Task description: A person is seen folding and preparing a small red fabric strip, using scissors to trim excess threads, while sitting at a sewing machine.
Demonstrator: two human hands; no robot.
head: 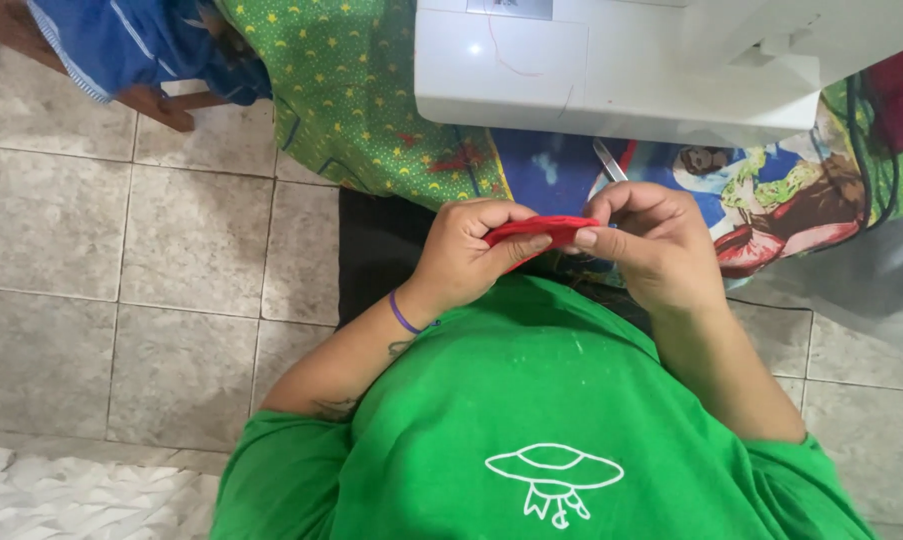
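Observation:
A small folded piece of red fabric [538,231] is pinched between both my hands, close in front of my green shirt. My left hand [466,255] grips its left end with thumb and fingers closed over it. My right hand [649,240] holds the right end, fingers curled. A pair of metal scissors or tweezers [608,160] sticks up from behind my right hand; I cannot tell whether that hand holds it. A purple band sits on my left wrist.
A white sewing machine [611,60] stands just beyond my hands on a table draped in green star-patterned cloth [361,110] and colourful printed cloth [771,190]. Blue fabric [131,40] lies on a wooden seat at upper left. Grey tiled floor [121,260] lies to the left.

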